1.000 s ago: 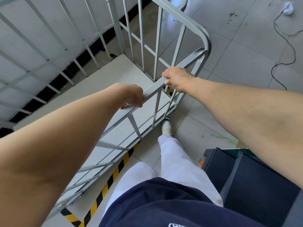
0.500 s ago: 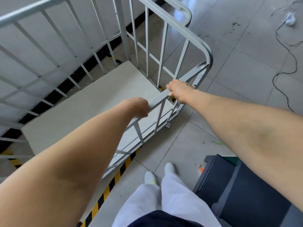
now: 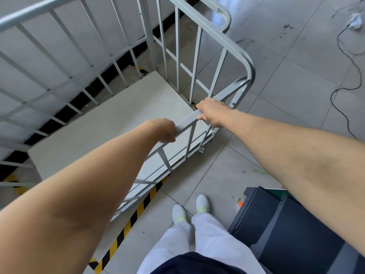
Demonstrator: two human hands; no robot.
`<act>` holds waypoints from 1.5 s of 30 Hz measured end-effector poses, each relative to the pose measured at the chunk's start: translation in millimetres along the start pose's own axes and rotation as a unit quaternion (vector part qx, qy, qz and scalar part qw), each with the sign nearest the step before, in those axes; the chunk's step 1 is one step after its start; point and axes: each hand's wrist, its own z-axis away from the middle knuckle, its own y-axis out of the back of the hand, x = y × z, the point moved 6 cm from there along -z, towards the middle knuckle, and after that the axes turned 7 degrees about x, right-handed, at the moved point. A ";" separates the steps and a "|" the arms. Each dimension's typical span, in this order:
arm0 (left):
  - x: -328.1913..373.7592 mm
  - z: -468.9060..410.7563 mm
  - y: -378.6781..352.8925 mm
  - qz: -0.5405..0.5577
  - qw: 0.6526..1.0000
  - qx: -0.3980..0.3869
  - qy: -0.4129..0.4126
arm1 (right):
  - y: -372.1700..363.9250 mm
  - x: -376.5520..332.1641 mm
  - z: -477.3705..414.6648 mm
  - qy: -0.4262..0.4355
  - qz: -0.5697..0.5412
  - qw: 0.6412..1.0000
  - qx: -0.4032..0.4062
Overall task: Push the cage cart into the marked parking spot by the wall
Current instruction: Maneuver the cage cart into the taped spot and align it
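Looking down from head height, two bare forearms reach forward to a grey metal cage cart (image 3: 197, 62) with barred sides and a pale flat deck (image 3: 110, 123). Both hands hold the same slanted flat rail (image 3: 185, 120) on the cart's near side. The left hand (image 3: 164, 130) is curled over the rail from above, fingers wrapped down and closed around it; the fingertips are hidden under the bar. The right hand (image 3: 214, 111) sits a little higher along the same rail, near the cart's rounded corner post (image 3: 250, 76), also closed around the bar, with the thumb showing below the rail's edge. A short bare stretch of rail lies between the two hands. The cart stands on a grey tiled floor (image 3: 296, 86), close beside a white wall (image 3: 59, 42) with a black skirting strip (image 3: 65, 111) seen through the far bars. Yellow and black striped tape (image 3: 136, 212) runs along the floor under the cart's near edge, and more of it shows past the far corner by the wall. One caster (image 3: 201, 150) is visible beneath the near corner. The person's white shoes (image 3: 202, 203) and pale trousers (image 3: 207, 244) stand just behind the tape. A dark box (image 3: 296, 234) sits on the floor to the right, and a thin black cable (image 3: 344, 91) trails across the tiles further off.
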 end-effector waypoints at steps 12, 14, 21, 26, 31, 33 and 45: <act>27.9 -25.9 95.9 0.036 0.991 0.122 -0.044 | 76.8 28.9 -8.2 -0.021 -0.031 0.998 0.056; 33.2 -38.4 115.3 0.054 0.988 0.140 -0.040 | 90.7 42.0 -19.2 -0.014 -0.017 0.998 0.065; 54.7 -97.8 187.0 0.099 0.979 0.177 -0.007 | 130.1 106.9 -80.7 0.027 0.012 0.997 0.065; 65.3 -135.4 232.1 0.128 0.974 0.181 0.041 | 158.4 149.7 -124.4 0.080 0.020 0.996 0.045; 60.5 -164.2 269.7 0.163 0.963 0.184 0.108 | 188.0 172.1 -173.4 0.140 0.028 0.989 0.034; 56.7 -174.9 278.8 0.170 0.961 0.180 0.123 | 195.5 171.8 -187.9 0.162 0.034 0.985 0.037; 65.3 -265.6 318.0 0.167 0.953 0.170 0.189 | 228.9 211.2 -283.5 0.262 0.066 0.961 0.059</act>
